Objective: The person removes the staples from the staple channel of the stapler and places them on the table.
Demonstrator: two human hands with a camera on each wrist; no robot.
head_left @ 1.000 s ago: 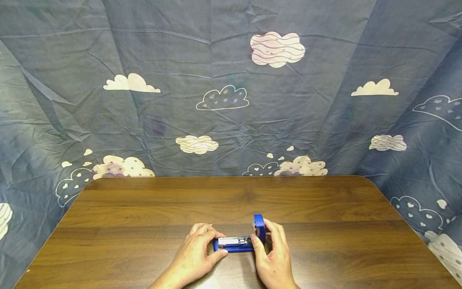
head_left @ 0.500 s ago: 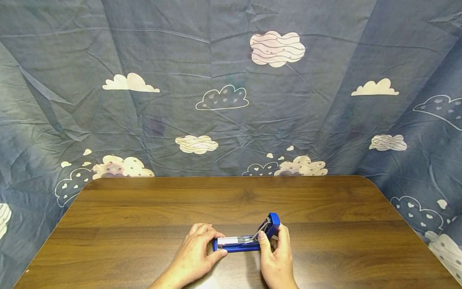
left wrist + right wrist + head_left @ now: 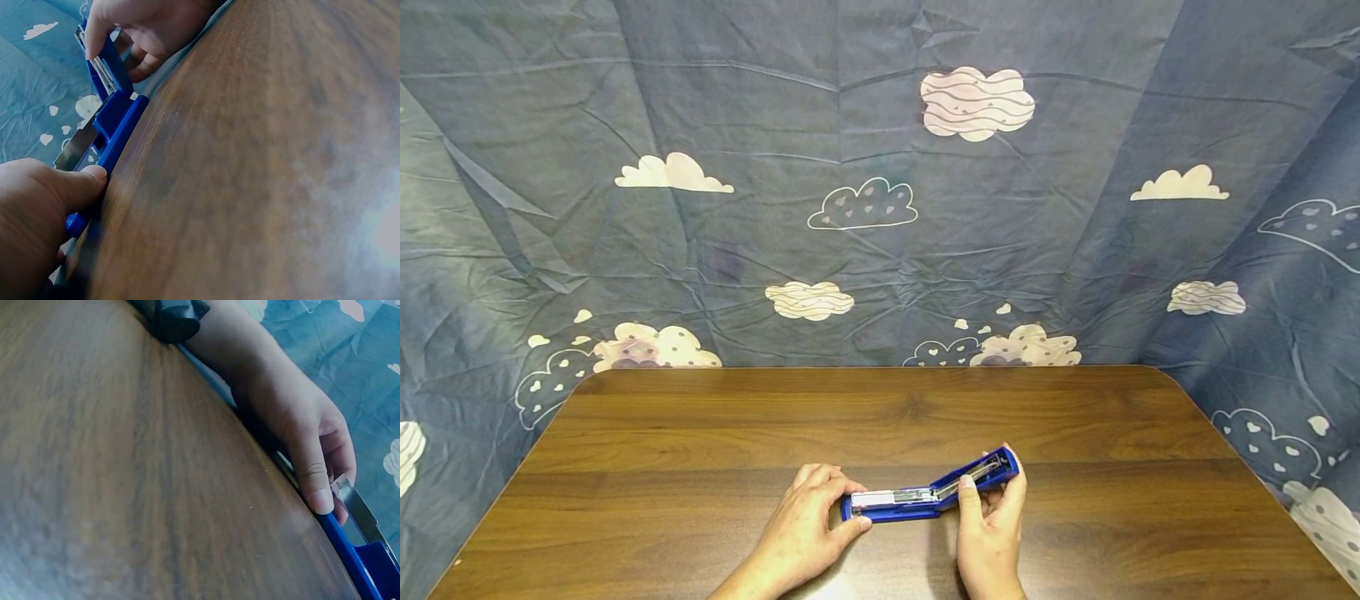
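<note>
A blue stapler (image 3: 904, 515) lies opened out on the table, its base low and its hinged top cover (image 3: 1013, 463) swung back to the right at a slant. The silver staple channel (image 3: 895, 497) is exposed along the base. My left hand (image 3: 805, 521) grips the base's left end, thumb on the near side and fingers on the far side. My right hand (image 3: 992, 533) holds the raised cover between thumb and fingers, the thumb lying on its open inner side. In the left wrist view, the right hand (image 3: 147, 31) grips the cover beyond the hinge.
The brown wood-grain table (image 3: 775, 408) extends around both hands, with rounded far corners. Behind and beside it hangs a blue-grey curtain (image 3: 880, 125) printed with clouds.
The right hand has swung the stapler's cover from nearly upright back to the right, to a low slant. The left hand stays on the base end.
</note>
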